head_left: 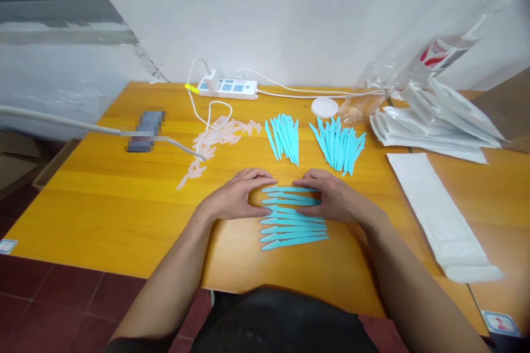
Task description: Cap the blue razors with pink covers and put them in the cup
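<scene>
On the yellow wooden table (103,187), both hands rest palm-down, curved loosely open and closed on nothing. The left hand (236,196) and right hand (331,198) bracket a flat row of turquoise plastic sticks (292,223), fingertips touching the upper sticks' ends. Beyond the right hand lie white pouches (434,127) and a clear bottle (414,63) whose red label cannot be read. Beyond both hands sit two turquoise heaps (337,146) (284,138); beyond the left, pale pink pieces (215,140).

Wooden table (103,187) with blue sticks (292,220)
</scene>
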The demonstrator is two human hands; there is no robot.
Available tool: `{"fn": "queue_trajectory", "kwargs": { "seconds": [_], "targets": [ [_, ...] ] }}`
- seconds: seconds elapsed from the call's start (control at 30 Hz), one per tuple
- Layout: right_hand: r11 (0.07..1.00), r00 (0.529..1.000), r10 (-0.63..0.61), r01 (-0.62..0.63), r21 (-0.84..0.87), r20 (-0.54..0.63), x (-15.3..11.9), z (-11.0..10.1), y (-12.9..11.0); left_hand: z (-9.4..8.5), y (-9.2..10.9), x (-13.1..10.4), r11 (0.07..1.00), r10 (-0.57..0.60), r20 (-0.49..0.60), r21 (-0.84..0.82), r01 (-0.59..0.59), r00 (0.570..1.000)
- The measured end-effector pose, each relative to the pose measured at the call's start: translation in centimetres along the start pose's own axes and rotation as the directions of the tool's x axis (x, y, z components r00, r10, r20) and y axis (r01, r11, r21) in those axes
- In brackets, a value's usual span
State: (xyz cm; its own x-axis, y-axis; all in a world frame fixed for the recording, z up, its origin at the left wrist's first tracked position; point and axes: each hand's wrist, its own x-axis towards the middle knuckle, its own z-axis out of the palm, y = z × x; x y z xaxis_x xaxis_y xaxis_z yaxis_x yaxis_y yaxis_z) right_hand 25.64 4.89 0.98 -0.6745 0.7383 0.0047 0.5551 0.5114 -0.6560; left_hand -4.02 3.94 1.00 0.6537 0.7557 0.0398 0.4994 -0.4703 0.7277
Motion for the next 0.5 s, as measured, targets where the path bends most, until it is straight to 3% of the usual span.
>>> {"fn": "queue_trajectory", "kwargs": {
  "seconds": [0.2,0.5],
  "targets": [
    [1.000,0.999,0.019,-0.020,0.013,0.036,-0.02,-0.39,-0.18,0.31,-0.51,0.23,0.999,-0.004,-0.075,-0.054,0.000,0.997],
    [0.999,0.999,0.035,-0.035,-0.023,0.005,-0.63,-0.49,0.15,0.17,-0.45,0.02,0.998,0.003,-0.078,-0.058,-0.008,0.997]
  ]
}}
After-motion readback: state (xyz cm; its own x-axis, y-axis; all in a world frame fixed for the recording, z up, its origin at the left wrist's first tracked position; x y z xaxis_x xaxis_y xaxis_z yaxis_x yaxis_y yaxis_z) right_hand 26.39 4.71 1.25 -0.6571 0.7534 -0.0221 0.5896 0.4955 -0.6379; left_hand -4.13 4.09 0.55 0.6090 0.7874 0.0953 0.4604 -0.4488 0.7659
